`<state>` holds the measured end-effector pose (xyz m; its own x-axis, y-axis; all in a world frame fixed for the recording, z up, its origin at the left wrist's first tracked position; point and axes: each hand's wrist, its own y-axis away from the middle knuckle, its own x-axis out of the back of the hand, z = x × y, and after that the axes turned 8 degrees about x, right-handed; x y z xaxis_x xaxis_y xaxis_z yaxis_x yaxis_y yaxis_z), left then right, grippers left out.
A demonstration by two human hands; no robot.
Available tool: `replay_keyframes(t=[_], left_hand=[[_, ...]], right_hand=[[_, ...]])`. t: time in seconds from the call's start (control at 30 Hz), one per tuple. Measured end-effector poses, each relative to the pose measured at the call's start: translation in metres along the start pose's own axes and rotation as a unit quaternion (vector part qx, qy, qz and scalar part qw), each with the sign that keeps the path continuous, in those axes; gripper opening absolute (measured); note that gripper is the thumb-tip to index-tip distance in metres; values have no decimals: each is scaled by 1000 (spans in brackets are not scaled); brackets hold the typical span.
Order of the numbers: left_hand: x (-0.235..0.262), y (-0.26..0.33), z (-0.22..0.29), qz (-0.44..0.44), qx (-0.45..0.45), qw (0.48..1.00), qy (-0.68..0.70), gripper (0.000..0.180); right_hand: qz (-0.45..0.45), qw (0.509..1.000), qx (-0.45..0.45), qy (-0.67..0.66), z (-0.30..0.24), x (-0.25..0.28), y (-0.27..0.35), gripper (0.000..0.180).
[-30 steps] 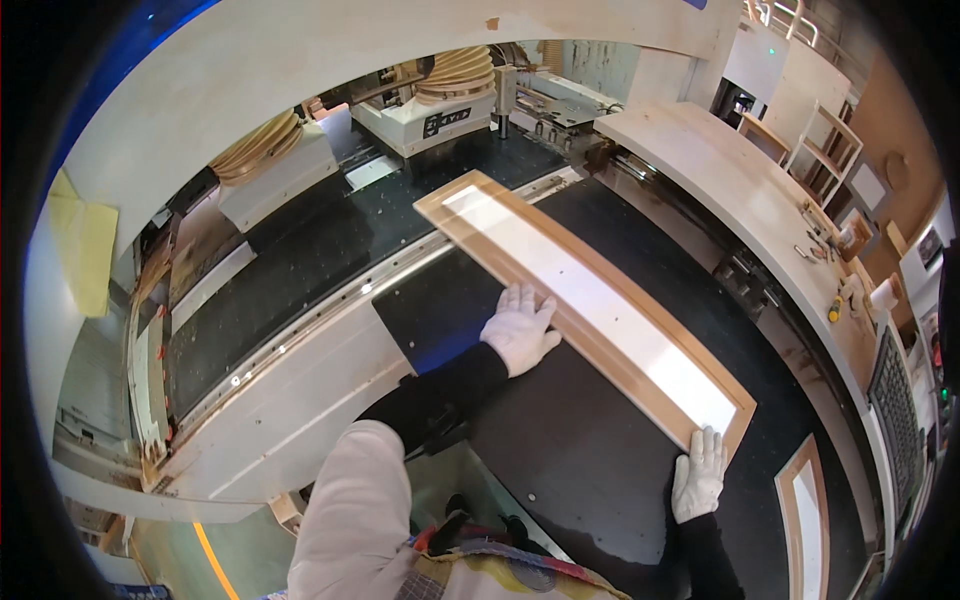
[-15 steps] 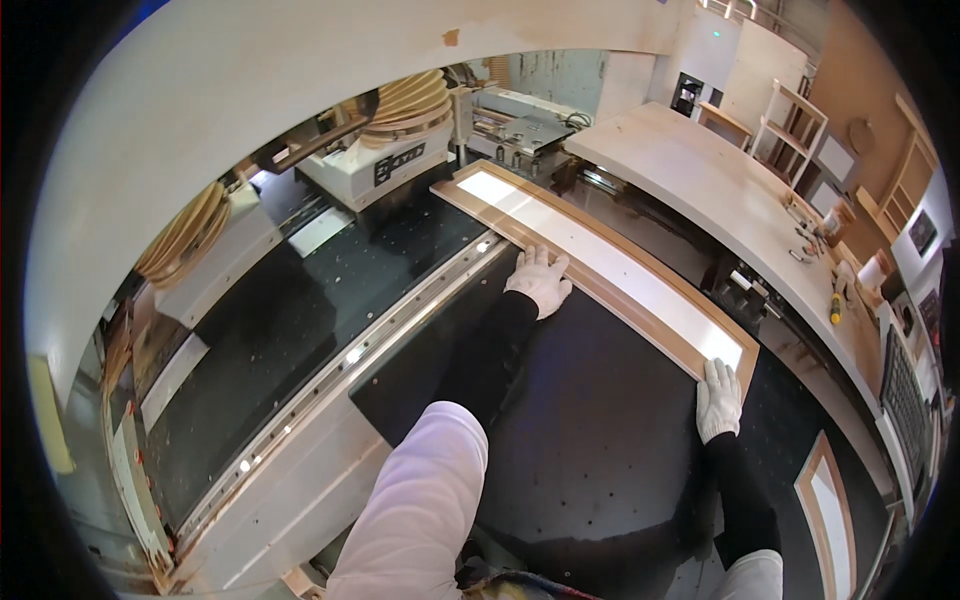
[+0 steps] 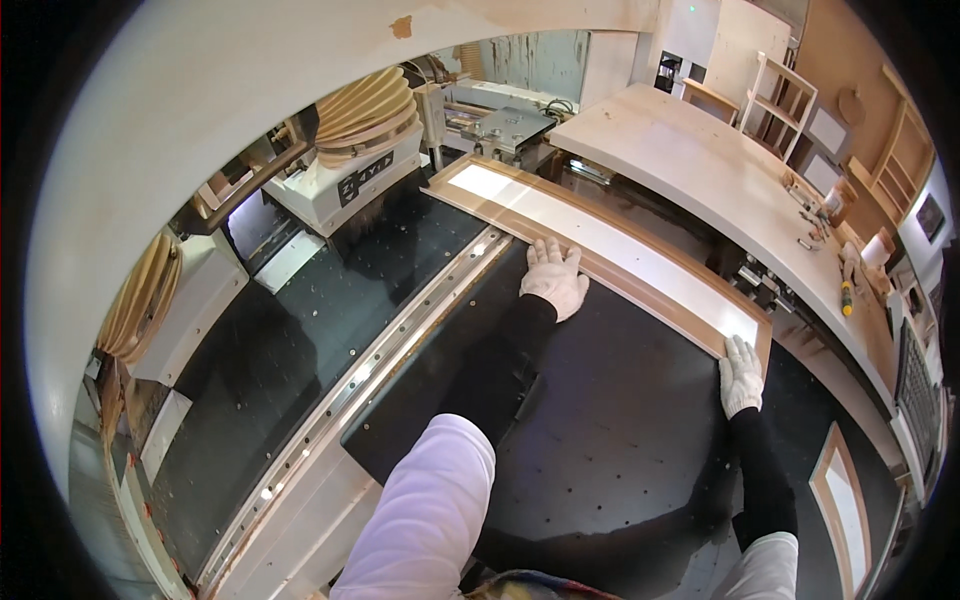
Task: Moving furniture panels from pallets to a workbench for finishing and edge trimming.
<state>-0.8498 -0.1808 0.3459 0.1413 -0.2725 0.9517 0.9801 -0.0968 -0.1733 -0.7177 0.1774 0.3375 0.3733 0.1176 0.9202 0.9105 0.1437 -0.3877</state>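
A long flat panel [image 3: 610, 237], with a wooden frame around a white centre, lies on the black machine bed [image 3: 590, 440] in front of me. My left hand [image 3: 555, 282], in a white glove, rests on its near edge left of the middle, fingers stretched out and slightly spread. At the panel's near right corner lies my right hand [image 3: 741, 378], gloved too, with its fingers flat on the frame. Neither hand is wrapped around the panel. The panel's left end reaches past a metal rail [image 3: 360, 375] that crosses the bed.
Machine heads with ribbed hoses [image 3: 365, 115] stand at the left, under a large pale curved cover [image 3: 130, 170]. Beyond the panel runs a light worktop [image 3: 680, 150] with hand tools, one a yellow-handled tool [image 3: 847, 298]. A smaller framed panel [image 3: 843, 505] lies at lower right.
The whole view has shifted a little. Against the rail, the panel seems to sit slightly further left. Both hands remain at about the same spots on its near edge.
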Motion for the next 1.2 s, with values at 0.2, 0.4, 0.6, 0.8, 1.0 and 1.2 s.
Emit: replay_keyframes(t=[0.2, 0.4, 0.6, 0.8, 1.0, 1.2], left_hand=[[-4, -4, 3, 31, -13, 999, -15, 59], [-5, -3, 1, 29, 3, 999, -40, 60], [0, -3, 3, 6, 7, 999, -33, 61], [5, -2, 5, -11, 16, 999, -39, 61], [6, -4, 8, -21, 23, 998, -54, 61], [5, -8, 4, -46, 31, 997, -61, 63]], right_hand=[[-1, 1000, 1, -5, 5, 2, -3, 42], [-18, 1000, -7, -2, 1, -3, -3, 42], [-13, 1000, -21, -4, -1, -1, -3, 41], [-11, 1000, -15, 8, -3, 0, -7, 41], [4, 1000, -20, -7, -1, 0, -4, 40], [34, 999, -14, -16, -4, -7, -7, 39]])
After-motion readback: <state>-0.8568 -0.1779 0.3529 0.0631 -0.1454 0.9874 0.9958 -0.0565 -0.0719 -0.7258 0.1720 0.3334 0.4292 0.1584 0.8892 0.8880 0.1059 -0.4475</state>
